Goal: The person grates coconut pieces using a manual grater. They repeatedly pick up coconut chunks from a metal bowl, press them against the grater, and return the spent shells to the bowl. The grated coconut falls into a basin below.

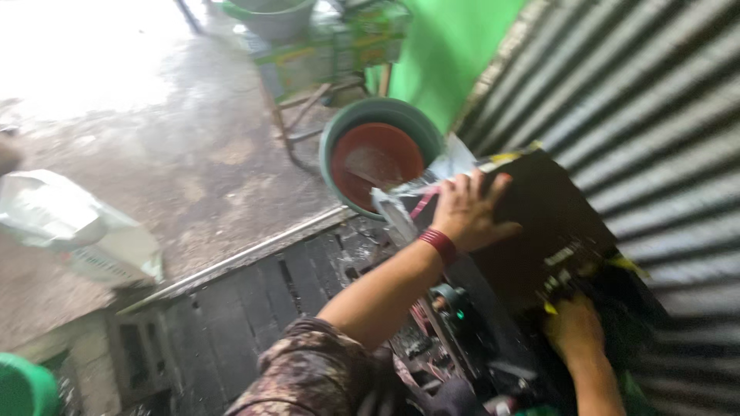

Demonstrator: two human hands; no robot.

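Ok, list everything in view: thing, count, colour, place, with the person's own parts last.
dark sack: one, black-brown with yellow edging, right, against the metal wall
basin: one, green with reddish-brown inside, centre top
white bag: one, white, left on the ground
corrugated metal wall: one, grey, right
green panel: one, bright green, top centre
wooden stand: one, greenish, top, bearing a grey tub
dark slatted platform: one, black, bottom centre
red wristband: one, left wrist
left hand: flat on the sack's top
right hand: at the sack's lower edge
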